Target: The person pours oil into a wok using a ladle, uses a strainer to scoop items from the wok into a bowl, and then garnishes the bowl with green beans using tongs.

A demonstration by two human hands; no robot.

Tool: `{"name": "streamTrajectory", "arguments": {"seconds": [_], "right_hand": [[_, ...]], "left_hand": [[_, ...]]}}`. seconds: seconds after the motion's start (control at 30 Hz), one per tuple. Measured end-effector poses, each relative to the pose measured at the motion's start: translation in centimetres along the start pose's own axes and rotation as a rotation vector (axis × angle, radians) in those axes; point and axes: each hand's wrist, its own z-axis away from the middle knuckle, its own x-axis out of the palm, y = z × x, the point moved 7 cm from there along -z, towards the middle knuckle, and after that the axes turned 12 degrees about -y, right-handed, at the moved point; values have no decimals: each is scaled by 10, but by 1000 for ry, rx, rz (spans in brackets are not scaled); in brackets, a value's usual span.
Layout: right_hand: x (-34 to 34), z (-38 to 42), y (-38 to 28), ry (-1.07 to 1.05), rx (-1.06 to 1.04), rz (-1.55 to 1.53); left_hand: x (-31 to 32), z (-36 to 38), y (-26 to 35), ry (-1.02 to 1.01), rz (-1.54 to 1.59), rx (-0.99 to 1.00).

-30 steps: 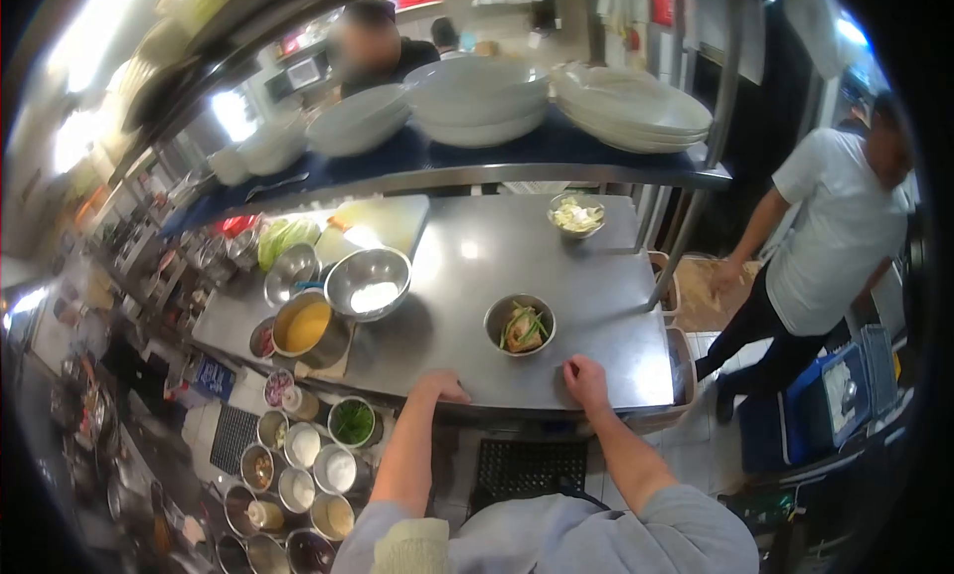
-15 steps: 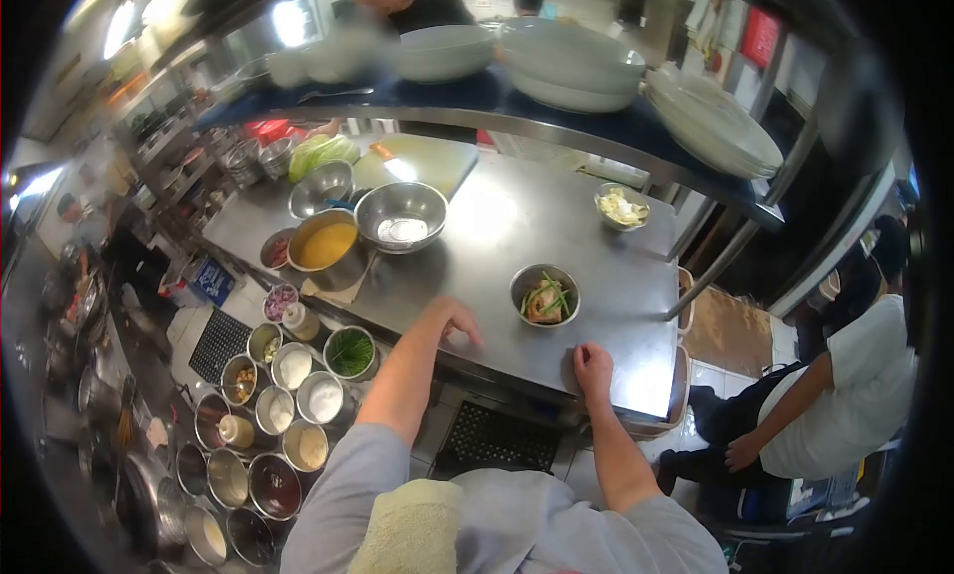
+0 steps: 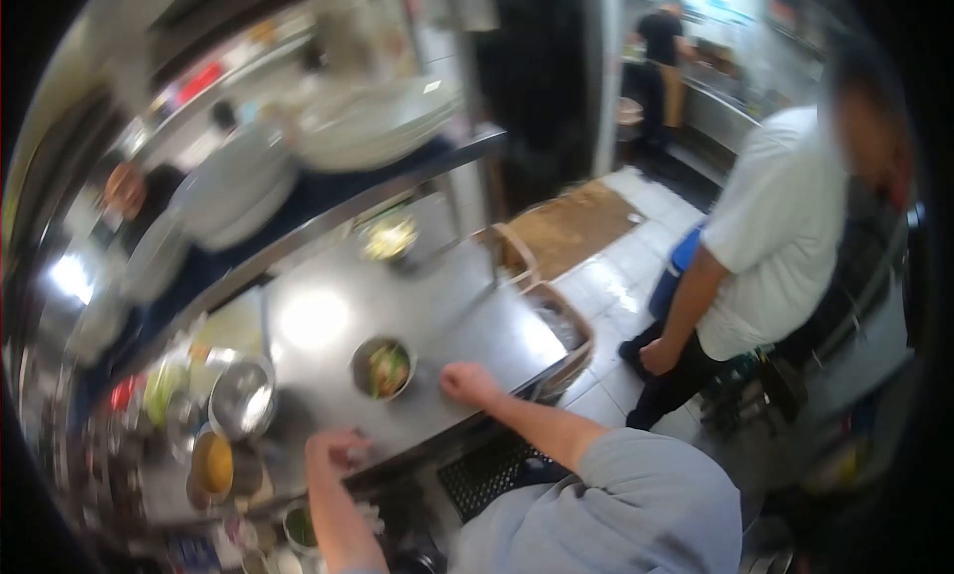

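Compared with half a second ago, the view has swung towards the right, and the scene is blurred. The person's bare right hand [image 3: 469, 383] is closed in a loose fist at the front of the brushed stainless-steel table [image 3: 462, 316]. The bare left hand [image 3: 340, 445], farther left near the front edge, is loosely open and holds nothing visible, its fingers now more bent than before. The round grey metal bowl [image 3: 361, 368] with mixed green and light-brown food [image 3: 389, 369] keeps its place on the table; it lies just beside the right hand, apart from both hands.

Behind it, the small bowl [image 3: 401, 259] of chopped pale-yellow food [image 3: 389, 237] stays at the back of the table. The wide, shiny steel mixing bowl [image 3: 241, 396] and the steel pot [image 3: 247, 472] of orange-yellow liquid [image 3: 214, 465] now appear at lower left. Most of the round floor containers have slid out of view.

The white plates [image 3: 378, 122] on the dark-blue shelf [image 3: 323, 194] have moved leftward in view. At the right, the co-worker in a white T-shirt [image 3: 780, 241] now shows more fully, one arm hanging down. A person in black [image 3: 658, 39] has come into view at the far counter, beyond the brown floor mat [image 3: 578, 226].
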Motion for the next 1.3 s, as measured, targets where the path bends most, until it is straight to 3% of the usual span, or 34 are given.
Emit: {"name": "streamTrajectory", "arguments": {"seconds": [0.07, 0.37, 0.63, 0.7, 0.77, 0.8, 0.97, 1.07, 1.17, 1.3], "right_hand": [[-1, 1, 1, -46, 24, 63], [-1, -1, 0, -4, 1, 48], [-1, -1, 2, -24, 15, 29], [3, -4, 2, -25, 16, 41], [3, -5, 2, -23, 25, 48], [3, -6, 2, -29, 36, 52], [-5, -6, -11, -23, 63, 29], [-5, -6, -11, -19, 50, 41], [-3, -6, -10, -32, 58, 57], [-4, -5, -7, -46, 79, 69]], "left_hand": [[-28, -20, -10, 47, -225, -220], [-24, -17, -7, -58, -244, -353], [9, 2, 6, -107, -164, -204], [0, -7, -1, -26, -142, -208], [-2, -14, -5, -110, -104, -170], [4, 0, 3, -19, -141, -175], [-6, -3, 3, 38, -266, -299], [-9, -9, -2, 86, -237, -247], [-14, -26, -9, -40, -261, -228], [-9, -27, -4, 9, -315, -226]]}}
